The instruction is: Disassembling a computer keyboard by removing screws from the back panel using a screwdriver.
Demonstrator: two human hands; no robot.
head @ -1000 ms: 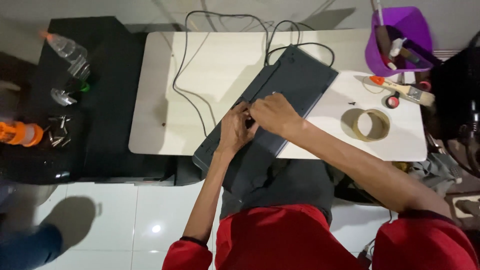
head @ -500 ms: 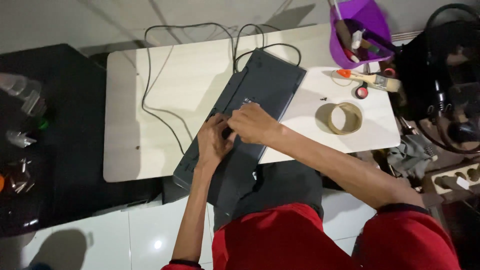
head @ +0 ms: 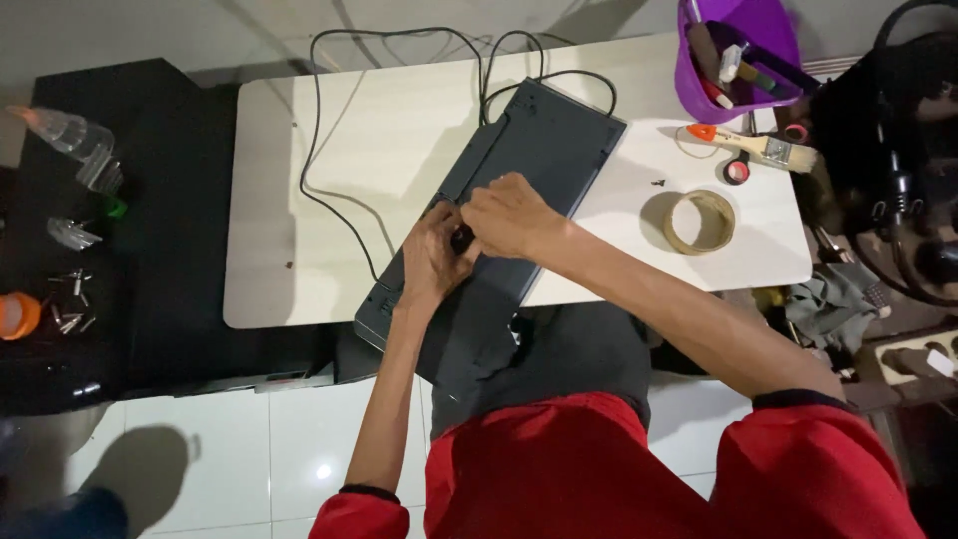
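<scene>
Keyboard lies face down, both hands meeting at one spot on its back

Keyboard [head: 519, 190], a dark grey one turned underside up, lies slantwise across the white table [head: 399, 130], its near end hanging past the table edge toward the person's lap; that overhang brings the flat back within easy reach of both arms. Its black cable [head: 329, 190] loops loosely over the bare tabletop to the left, out of the way. The left hand [head: 431, 255] rests on the keyboard's back with its fingers curled in, apparently pinching a small dark object against the casing, though what that object is cannot be told. The right hand [head: 509, 215] comes over it, fingers pressed together at the same spot, touching the left; whether it grips anything itself is hidden. A roll of tape [head: 701, 222] sits well apart on the right, with a paintbrush [head: 753, 145] beyond it and a purple tub [head: 733, 55] of tools at the far corner, all kept on the right-hand side. One tiny dark screw [head: 658, 184] lies loose beside the keyboard
</scene>
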